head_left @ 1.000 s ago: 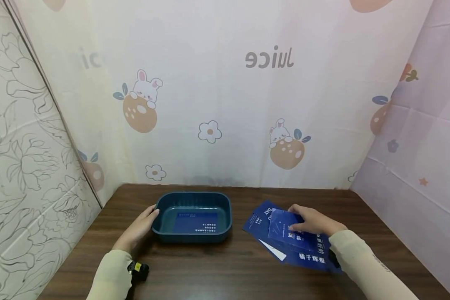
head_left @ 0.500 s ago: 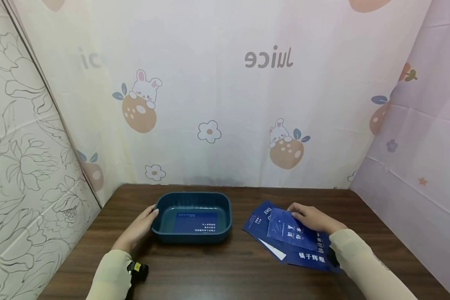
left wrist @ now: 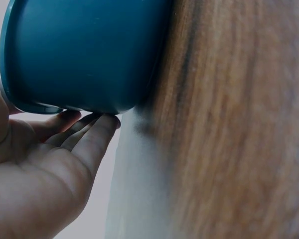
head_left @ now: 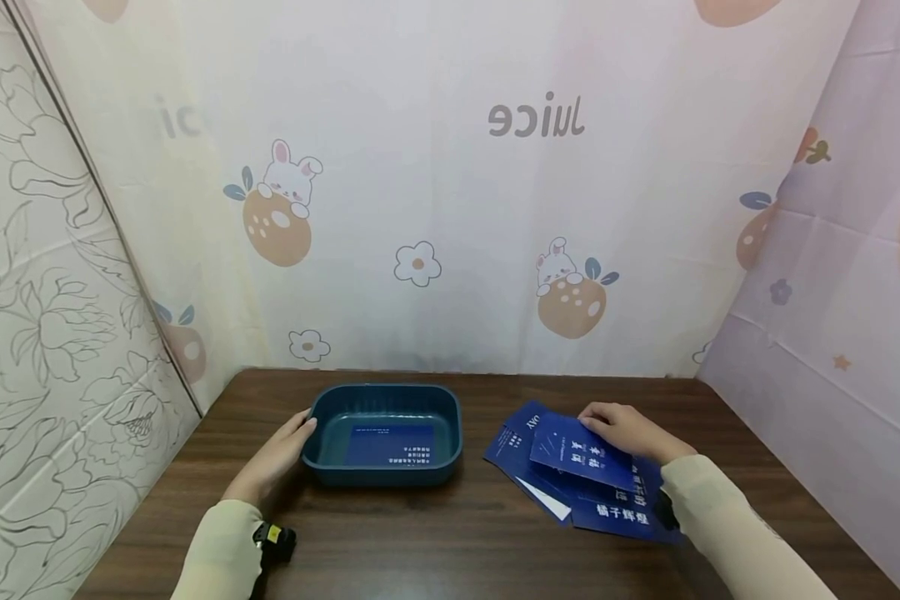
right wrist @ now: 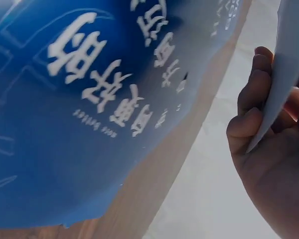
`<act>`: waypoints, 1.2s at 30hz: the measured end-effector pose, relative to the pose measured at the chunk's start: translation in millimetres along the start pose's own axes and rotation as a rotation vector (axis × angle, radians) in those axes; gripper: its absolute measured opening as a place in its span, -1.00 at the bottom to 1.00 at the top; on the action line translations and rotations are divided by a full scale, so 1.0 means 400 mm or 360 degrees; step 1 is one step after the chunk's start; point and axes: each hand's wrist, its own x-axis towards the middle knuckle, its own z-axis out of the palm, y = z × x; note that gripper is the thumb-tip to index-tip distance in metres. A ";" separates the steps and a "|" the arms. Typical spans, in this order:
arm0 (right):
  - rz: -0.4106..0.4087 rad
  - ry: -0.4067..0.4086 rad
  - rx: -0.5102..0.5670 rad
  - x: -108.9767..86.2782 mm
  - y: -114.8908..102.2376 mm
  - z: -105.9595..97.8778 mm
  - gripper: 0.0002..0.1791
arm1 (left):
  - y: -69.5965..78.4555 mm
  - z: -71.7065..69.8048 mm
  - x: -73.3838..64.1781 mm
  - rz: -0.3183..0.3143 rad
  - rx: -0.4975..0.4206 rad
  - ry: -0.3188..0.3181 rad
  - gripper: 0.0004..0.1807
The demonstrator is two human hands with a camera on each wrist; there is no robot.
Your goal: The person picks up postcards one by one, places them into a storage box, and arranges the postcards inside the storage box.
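My right hand [head_left: 630, 429] pinches a blue postcard with white lettering [head_left: 573, 450] by its edge, thumb on top. In the right wrist view the fingers [right wrist: 251, 94] curl behind this card [right wrist: 284, 74], which is seen nearly edge-on. It tilts up over a fanned pile of blue cards [head_left: 618, 515] on the table. At the left, my left hand [head_left: 276, 458] holds the side of a teal rectangular tub [head_left: 382, 477], thumb at the rim. The left wrist view shows its fingertips [left wrist: 107, 124] against the tub's outer wall [left wrist: 89, 59]. One blue card [head_left: 392, 444] lies inside the tub.
A dark wood-grain table [head_left: 420, 542] carries everything. A printed curtain [head_left: 450, 208] hangs along its back edge, with more curtain at the left and right. Each wrist wears a small black camera, plainest on the left wrist camera [head_left: 273, 540].
My right hand has lifted the near side of the top card, which now tilts off the pile and has shifted slightly left. The left hand and the tub have stayed in place.
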 end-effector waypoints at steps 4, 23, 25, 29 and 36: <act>-0.0014 0.0019 0.0038 0.007 -0.010 -0.008 -0.76 | 0.000 -0.001 -0.002 -0.0003 0.0004 0.0000 -0.29; -0.0130 0.0017 0.0115 0.077 -0.099 -0.022 -0.70 | -0.004 -0.004 0.001 0.0013 -0.0034 0.0010 -0.32; -0.0158 0.0010 0.0122 0.087 -0.120 -0.023 -0.68 | -0.004 -0.004 0.001 0.0013 -0.0029 0.0012 -0.32; -0.0251 0.0008 0.0122 0.109 -0.171 -0.027 -0.68 | -0.003 -0.003 0.001 0.0008 -0.0015 0.0015 -0.30; -0.0334 -0.0004 0.0183 0.148 -0.240 -0.015 -0.69 | -0.001 0.001 0.003 0.0020 -0.0018 0.0013 -0.31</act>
